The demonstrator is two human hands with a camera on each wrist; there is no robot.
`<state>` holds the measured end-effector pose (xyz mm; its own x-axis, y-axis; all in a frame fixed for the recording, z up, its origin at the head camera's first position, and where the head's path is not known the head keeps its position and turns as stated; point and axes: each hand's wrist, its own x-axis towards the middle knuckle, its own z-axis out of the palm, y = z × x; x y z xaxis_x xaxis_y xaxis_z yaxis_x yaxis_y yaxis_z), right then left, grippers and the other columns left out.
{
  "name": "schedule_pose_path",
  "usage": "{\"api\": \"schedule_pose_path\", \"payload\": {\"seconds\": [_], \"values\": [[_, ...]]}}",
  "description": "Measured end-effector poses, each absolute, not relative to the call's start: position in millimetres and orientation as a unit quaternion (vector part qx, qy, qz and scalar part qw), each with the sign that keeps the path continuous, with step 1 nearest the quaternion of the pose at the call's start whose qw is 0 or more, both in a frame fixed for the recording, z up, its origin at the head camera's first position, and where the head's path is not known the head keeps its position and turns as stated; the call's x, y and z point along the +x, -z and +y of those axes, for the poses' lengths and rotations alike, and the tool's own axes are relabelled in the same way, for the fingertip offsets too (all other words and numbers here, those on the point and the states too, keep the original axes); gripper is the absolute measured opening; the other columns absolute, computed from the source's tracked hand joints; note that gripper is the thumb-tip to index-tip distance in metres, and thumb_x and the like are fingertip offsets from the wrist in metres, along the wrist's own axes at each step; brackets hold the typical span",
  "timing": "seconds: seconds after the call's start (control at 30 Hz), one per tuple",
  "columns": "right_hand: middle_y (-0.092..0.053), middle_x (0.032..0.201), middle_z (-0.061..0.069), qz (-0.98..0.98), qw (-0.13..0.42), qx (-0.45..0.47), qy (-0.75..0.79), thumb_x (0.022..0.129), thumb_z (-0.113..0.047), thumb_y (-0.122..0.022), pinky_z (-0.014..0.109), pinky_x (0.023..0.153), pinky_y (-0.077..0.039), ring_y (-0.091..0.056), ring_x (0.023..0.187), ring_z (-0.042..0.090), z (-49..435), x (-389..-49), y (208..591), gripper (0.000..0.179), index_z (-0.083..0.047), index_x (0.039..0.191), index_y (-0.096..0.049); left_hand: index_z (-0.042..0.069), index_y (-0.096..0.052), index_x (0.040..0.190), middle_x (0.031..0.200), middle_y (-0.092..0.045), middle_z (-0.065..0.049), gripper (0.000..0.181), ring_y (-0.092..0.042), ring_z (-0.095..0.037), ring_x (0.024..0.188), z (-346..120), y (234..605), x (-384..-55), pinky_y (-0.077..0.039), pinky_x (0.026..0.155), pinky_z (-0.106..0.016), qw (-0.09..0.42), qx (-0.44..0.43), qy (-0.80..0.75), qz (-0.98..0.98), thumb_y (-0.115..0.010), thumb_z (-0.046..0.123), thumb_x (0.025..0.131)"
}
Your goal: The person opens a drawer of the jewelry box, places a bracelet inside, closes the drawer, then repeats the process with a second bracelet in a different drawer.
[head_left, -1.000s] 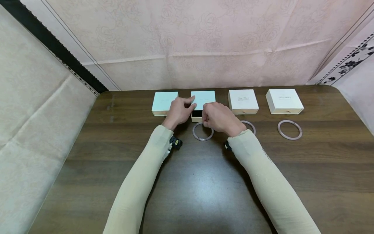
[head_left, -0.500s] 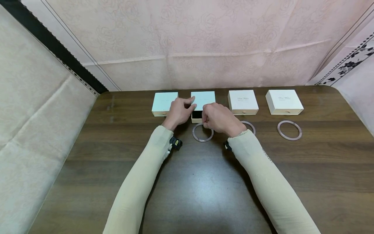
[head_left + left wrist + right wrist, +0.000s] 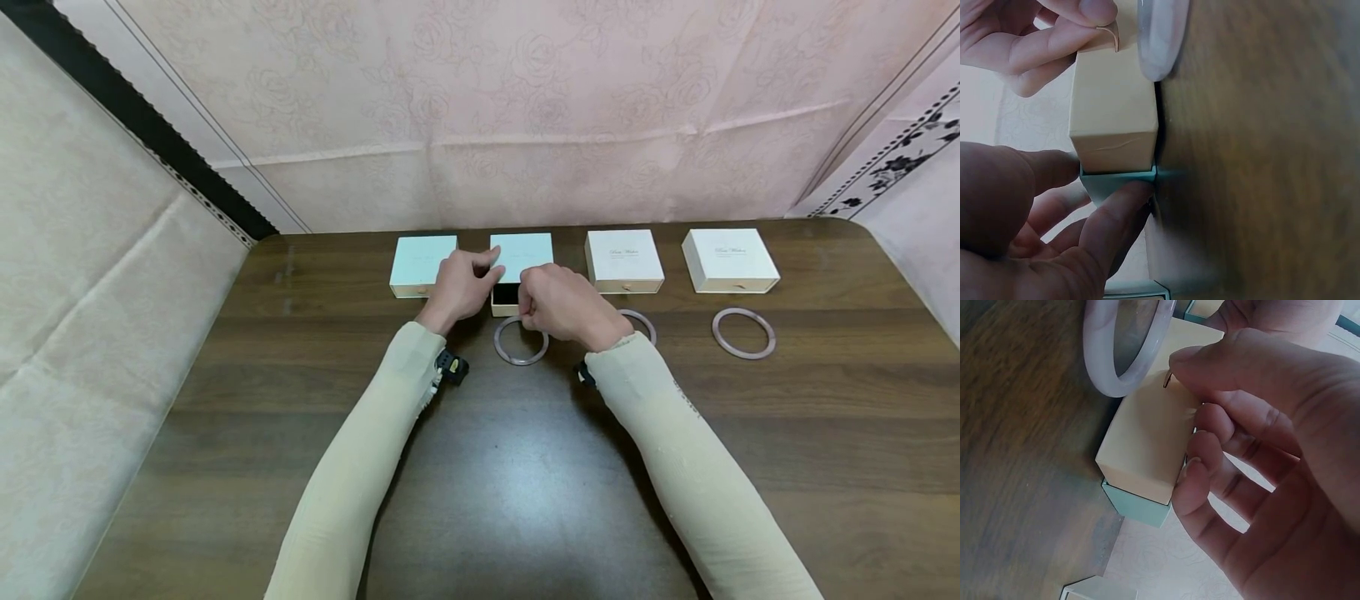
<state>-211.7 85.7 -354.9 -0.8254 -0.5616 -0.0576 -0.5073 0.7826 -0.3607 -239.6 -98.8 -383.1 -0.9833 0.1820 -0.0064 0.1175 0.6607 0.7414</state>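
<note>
Drawer box: mint-green, second from the left in a row of four (image 3: pixel 523 252), and the one both hands are working on; its cream drawer (image 3: pixel 1144 434) is pulled partly out toward the person.
Inside the drawer: dark where it shows from above; I cannot tell what it holds.
Other boxes: a second mint box (image 3: pixel 422 257) just left of the drawer box; a white box (image 3: pixel 624 257) to its right, and another white box (image 3: pixel 731 254) farther right, both with small print on top. These three look closed.
Bangles: a pale lilac bangle (image 3: pixel 517 362) lies right in front of the drawer box; a half-hidden bangle (image 3: pixel 647 322) lies to its right, and a third bangle (image 3: pixel 744 356) well to its right.
Right hand: at the drawer front (image 3: pixel 564 302), thumb and forefinger pinched together on the small pull tab (image 3: pixel 1167 379), the other fingers curled.
Left hand: at the drawer box's left end (image 3: pixel 462 286), thumb and fingers parted just enough to hold its outer cover.
Surface: brown wood-grain table (image 3: pixel 495 467) under everything.
Room: pinkish rose-patterned cloth (image 3: pixel 525 100) behind the drawer box; paler cloth (image 3: pixel 82 350) far to its left.
</note>
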Motion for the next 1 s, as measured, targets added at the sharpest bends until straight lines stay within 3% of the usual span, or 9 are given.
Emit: {"api": "schedule_pose_path", "payload": {"seconds": [1.0], "values": [[-0.07, 0.085, -0.002, 0.937, 0.093, -0.292, 0.171, 0.087, -0.004, -0.071, 0.035, 0.074, -0.056, -0.065, 0.081, 0.016, 86.2, -210.3, 353.2, 0.013, -0.015, 0.08, -0.074, 0.02, -0.057, 0.145, 0.151, -0.055, 0.002, 0.04, -0.049, -0.025, 0.143, -98.5, 381.6, -238.3, -0.049, 0.106, -0.038, 0.042, 0.078, -0.402, 0.911, -0.058, 0.028, 0.106]]}}
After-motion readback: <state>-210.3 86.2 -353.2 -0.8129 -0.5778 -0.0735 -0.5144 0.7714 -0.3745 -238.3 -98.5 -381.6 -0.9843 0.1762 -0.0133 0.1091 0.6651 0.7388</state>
